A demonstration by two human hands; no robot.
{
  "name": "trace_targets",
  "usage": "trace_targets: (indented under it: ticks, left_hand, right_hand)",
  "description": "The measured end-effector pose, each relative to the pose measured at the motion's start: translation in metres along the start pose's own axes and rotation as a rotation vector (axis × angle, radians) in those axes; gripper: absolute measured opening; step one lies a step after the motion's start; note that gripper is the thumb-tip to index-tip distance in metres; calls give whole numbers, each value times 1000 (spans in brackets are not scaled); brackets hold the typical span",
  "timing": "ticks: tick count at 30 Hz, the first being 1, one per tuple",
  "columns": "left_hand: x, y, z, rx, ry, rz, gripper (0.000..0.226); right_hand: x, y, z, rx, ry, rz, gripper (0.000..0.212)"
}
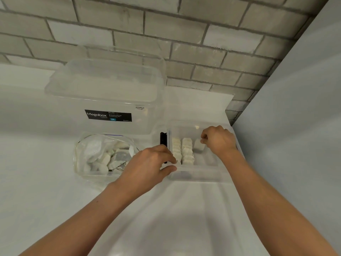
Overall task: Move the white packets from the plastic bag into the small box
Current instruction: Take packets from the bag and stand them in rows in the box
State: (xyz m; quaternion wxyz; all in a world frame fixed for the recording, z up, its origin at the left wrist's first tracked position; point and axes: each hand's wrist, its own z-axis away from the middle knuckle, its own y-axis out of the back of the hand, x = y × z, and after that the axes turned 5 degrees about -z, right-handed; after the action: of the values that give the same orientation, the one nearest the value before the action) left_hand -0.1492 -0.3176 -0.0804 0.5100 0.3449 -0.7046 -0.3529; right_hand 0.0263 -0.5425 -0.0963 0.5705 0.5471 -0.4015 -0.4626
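Left hand (147,163) touches the small box (200,174) rim (grip unclear); right hand (219,141) pinches a white packet (199,146), best lowered upright beside the rows (184,150).

A black label (108,115) on the front wall of the large clear storage box (103,93) reads "Megabox" in white, with "12L" in a small blue patch beneath (the finer lines beside it, and the barcode sticker (139,108) above, are too small to read).
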Motion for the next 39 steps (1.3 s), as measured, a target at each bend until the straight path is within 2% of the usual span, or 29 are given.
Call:
trace_targets:
  ticks: [5,10,16,19,24,27,29,32,35,37,39]
  left_hand:
    - [2,1,0,-13,-10,-36,19]
    - [2,4,3,-18,-30,-44,20]
    - [-3,7,8,-49,-80,-26,28]
    - [-14,16,21,-4,-87,-20,28]
    - [-68,48,55,313,116,-76,16]
    - [-107,64,71,382,261,-191,14]
    - [-129,64,76,346,265,-248,12]
    - [-154,57,75,202,272,-358,22]
    - [-173,52,70,1,402,-390,61]
    - [-181,56,68,-131,486,-239,79]
    - [-181,60,68,-160,495,-76,78]
  right_hand:
    - [3,-3,-1,35,-6,-32,20]
    - [0,-4,-5,-5,28,-94,15]
    - [-3,9,8,84,-53,-162,19]
    - [-10,28,28,155,-96,-329,23]
    - [-76,54,92,337,-17,-785,9]
    - [-139,53,128,304,93,-1017,6]
    - [-182,42,138,212,194,-1089,9]
    - [-233,12,133,-1,345,-872,13]
    - [-253,-19,115,-130,366,-444,21]
    - [-254,-29,105,-191,278,-302,21]
    - [-251,-34,99,-190,198,-263,20]
